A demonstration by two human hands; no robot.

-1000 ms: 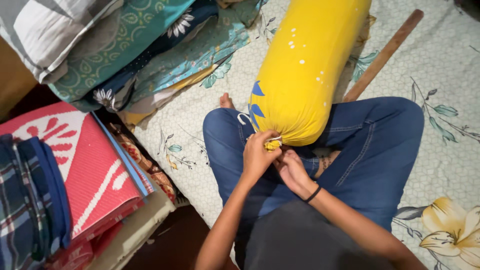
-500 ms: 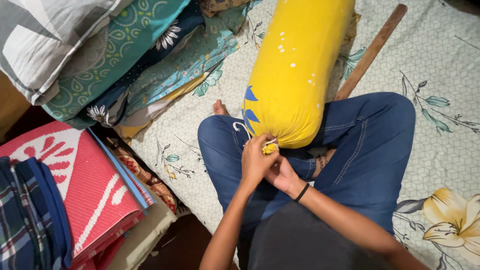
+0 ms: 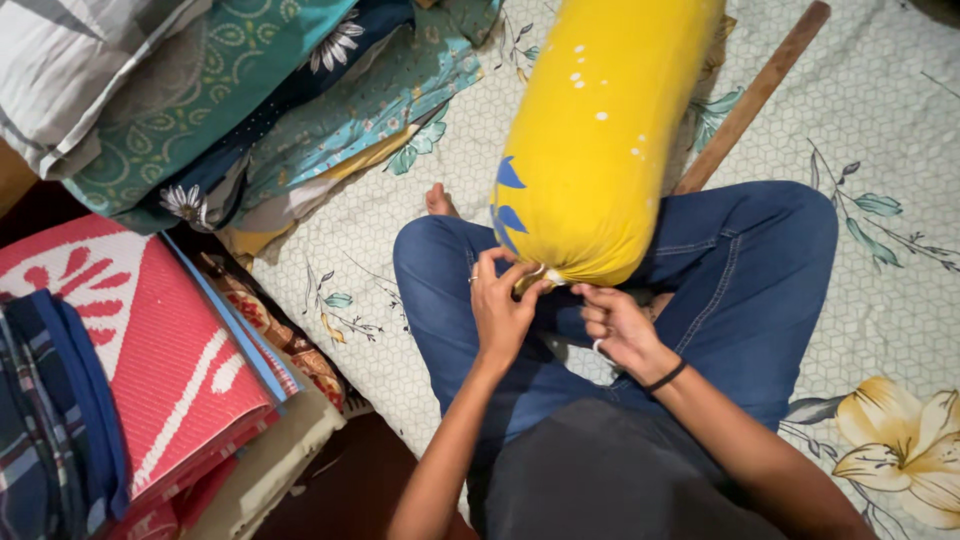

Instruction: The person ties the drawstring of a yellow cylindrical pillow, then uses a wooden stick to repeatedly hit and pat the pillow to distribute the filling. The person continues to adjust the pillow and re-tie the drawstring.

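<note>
A long yellow bolster pillow (image 3: 600, 130) with blue and white marks lies lengthwise over my crossed legs in blue jeans (image 3: 760, 270). Its near end is gathered shut. My left hand (image 3: 503, 305) pinches that gathered end with its fingertips. My right hand (image 3: 620, 325) sits just right of it, fingers closed on a thin white drawstring (image 3: 598, 347) that comes from the pillow's end. A black band is on my right wrist.
I sit on a bed with a pale floral sheet (image 3: 880, 330). A wooden stick (image 3: 750, 100) lies behind the pillow. Folded teal and grey bedding (image 3: 200, 110) is stacked at the upper left. A red and white mat (image 3: 130, 350) and plaid cloth (image 3: 40, 420) lie at the left.
My hands have stayed at the pillow's gathered end. My right hand has drawn a little to the right and away from the left one, with the white string in it.
</note>
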